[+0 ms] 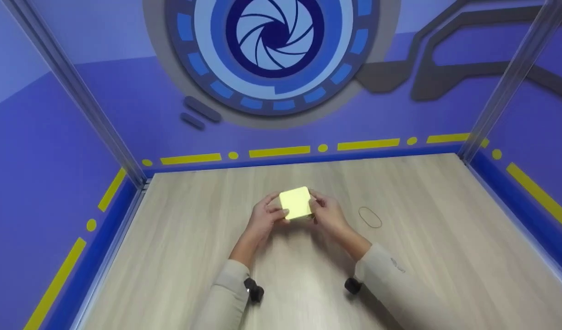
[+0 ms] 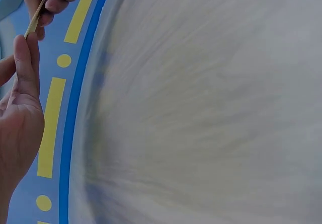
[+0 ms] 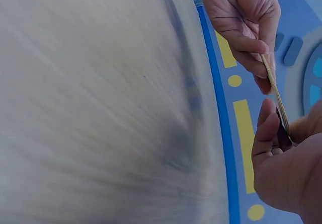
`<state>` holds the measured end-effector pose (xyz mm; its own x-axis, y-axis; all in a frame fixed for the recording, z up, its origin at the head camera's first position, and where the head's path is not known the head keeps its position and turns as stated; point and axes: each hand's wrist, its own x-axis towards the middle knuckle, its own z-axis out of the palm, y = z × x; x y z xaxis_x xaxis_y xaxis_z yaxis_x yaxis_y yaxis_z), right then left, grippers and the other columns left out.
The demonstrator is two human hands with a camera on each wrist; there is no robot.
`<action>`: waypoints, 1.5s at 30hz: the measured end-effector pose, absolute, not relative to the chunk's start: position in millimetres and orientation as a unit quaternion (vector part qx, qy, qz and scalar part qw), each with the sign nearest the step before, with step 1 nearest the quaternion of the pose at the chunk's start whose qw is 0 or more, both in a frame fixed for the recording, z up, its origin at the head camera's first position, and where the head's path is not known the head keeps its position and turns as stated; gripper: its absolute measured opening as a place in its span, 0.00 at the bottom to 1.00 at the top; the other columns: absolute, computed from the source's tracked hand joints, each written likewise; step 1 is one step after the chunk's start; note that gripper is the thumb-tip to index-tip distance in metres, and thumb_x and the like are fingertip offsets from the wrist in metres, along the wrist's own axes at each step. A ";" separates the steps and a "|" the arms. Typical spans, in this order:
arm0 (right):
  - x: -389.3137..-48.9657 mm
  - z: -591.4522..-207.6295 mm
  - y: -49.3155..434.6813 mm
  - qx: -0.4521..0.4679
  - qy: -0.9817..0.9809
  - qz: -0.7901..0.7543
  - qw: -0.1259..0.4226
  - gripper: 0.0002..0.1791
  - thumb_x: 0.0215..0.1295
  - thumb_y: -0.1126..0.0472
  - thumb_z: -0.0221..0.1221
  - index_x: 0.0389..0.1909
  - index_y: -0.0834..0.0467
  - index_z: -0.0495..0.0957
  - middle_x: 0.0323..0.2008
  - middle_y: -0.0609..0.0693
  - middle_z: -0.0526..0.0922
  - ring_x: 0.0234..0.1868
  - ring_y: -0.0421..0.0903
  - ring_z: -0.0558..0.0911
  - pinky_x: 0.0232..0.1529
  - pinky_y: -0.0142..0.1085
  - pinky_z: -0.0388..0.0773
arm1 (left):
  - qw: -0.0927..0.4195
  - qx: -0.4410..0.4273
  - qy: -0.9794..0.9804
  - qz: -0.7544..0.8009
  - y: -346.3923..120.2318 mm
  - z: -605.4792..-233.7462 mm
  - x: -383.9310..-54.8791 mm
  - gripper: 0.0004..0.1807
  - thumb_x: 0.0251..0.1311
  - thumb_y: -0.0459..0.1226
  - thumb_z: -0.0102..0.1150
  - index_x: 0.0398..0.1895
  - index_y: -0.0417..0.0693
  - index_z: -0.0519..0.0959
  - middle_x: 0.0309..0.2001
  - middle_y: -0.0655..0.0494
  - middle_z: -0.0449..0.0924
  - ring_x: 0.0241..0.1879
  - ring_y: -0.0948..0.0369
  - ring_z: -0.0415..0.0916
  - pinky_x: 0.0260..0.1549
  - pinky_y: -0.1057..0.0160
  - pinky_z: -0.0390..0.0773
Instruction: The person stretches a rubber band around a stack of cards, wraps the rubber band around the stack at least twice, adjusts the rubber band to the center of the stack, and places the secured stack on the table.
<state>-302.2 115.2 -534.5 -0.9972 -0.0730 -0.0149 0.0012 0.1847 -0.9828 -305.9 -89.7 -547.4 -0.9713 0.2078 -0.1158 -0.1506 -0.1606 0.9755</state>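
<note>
Left hand [image 1: 266, 214], right hand [image 1: 329, 213], centre: pinching yellow square [image 1: 296, 202] at opposite edges. Loop [image 1: 376, 215], right of centre: untouched. Apparent step: two-handed holding; next move needs steady grip.

The setting was a booth-like workstation; whether it belonged to a laboratory or a showroom could not be told. Smooth blue-violet printed panels [image 1: 125, 91] bounded a pale wood-grain tabletop [image 1: 171, 256] at nine, twelve and three o'clock. Straight grey metal posts [image 1: 77, 91] marked ten and two o'clock. A round blue-and-white aperture emblem [image 1: 272, 36] occupied twelve o'clock, above flat yellow dash-and-dot markings [image 1: 279, 151].
</note>
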 end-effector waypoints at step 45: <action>-284.8 -528.6 136.7 -0.135 0.795 -0.589 0.061 0.37 0.67 0.57 0.63 0.74 0.55 0.61 0.56 0.55 0.84 0.54 0.50 0.86 0.50 0.32 0.84 | 0.094 0.122 0.701 0.697 -97.7 -544.0 -295.4 0.49 0.55 0.38 0.72 0.78 0.49 0.55 0.60 0.49 0.82 0.52 0.59 0.83 0.49 0.65 0.84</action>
